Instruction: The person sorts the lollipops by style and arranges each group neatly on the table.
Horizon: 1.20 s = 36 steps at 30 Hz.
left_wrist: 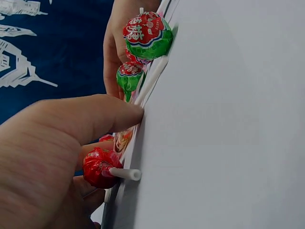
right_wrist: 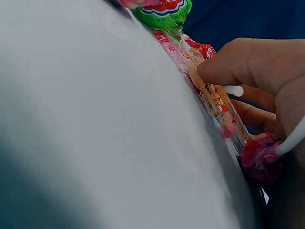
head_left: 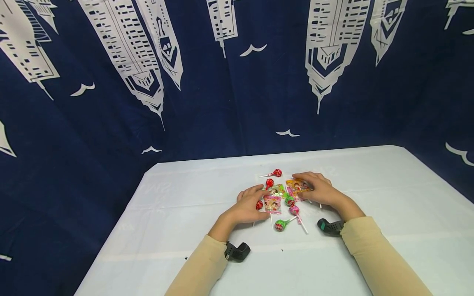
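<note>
Wrapped lollipops and small candy packets lie in a loose cluster on the white table. My left hand (head_left: 249, 207) rests at the cluster's left side, fingers spread; a red lollipop (left_wrist: 101, 168) sits between its thumb and fingers. Beside that hand are a pink packet (head_left: 273, 204) and a green packet (head_left: 277, 190). On the right, my right hand (head_left: 322, 191) has its thumb touching an orange packet (right_wrist: 217, 98), fingers spread around the far side. A dark pink lollipop (right_wrist: 262, 160) is under this hand. Between the hands lie a pink lollipop (head_left: 294, 210) and a green-red lollipop (head_left: 279, 225).
A red lollipop (head_left: 277, 173) lies at the back of the cluster, its stick pointing left. The white-covered table (head_left: 192, 230) extends around both arms. Behind it hangs a dark blue cloth (head_left: 229, 102) printed with white buildings. Each wrist wears a black camera.
</note>
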### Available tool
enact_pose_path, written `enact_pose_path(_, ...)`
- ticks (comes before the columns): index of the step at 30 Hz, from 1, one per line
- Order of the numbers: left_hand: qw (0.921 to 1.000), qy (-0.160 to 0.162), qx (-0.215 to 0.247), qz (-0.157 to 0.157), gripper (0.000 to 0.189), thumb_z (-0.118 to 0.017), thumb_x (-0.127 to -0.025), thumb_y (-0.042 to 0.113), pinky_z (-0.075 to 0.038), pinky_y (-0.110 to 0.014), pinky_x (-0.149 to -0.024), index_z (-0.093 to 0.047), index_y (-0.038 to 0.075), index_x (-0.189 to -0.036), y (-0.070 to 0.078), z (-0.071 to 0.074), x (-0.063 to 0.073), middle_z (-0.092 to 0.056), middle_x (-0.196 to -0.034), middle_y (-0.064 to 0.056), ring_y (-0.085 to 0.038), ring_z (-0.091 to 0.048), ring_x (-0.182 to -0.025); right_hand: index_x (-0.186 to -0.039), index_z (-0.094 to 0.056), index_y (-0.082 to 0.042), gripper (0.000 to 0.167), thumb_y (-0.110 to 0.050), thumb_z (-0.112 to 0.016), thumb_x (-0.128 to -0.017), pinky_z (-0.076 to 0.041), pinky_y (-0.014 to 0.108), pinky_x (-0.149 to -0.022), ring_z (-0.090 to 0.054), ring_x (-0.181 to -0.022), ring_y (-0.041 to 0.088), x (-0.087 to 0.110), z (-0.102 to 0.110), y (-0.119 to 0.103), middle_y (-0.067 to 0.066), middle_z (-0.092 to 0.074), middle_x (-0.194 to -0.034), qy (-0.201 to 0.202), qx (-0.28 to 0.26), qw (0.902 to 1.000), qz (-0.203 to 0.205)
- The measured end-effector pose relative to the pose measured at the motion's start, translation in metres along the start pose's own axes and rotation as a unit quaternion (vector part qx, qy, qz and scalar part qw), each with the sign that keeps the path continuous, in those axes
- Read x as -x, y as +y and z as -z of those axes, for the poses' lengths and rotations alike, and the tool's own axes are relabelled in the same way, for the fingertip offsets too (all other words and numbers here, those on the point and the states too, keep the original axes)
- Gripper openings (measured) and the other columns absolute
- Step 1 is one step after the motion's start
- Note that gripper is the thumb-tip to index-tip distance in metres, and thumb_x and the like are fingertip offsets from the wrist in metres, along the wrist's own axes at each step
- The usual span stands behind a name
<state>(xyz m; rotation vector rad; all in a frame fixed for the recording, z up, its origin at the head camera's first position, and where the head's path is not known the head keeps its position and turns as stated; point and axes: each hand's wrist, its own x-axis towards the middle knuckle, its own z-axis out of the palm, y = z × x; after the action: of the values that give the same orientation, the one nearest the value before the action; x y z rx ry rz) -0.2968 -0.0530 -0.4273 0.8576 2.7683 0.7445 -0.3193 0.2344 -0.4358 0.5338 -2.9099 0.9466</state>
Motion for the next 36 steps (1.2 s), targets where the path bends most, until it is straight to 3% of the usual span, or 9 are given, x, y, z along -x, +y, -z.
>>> enact_pose_path(36, 0.9995, 0.016, 0.017, -0.02, 0.049, -0.078, -0.081, 0.032, -0.016, -0.056, -0.119, -0.062, 0.015, -0.125, -0.0029, -0.0005, 0.0002, -0.034, -0.16, -0.005, -0.029, -0.031, -0.149, -0.14, -0.056, -0.012, 0.061, -0.026, -0.073, -0.083, -0.023, 0.067, -0.106, -0.035, -0.134, 0.043, -0.0005, 0.0, -0.0001, 0.02, -0.05, -0.143, -0.003, 0.009, 0.9999, -0.007)
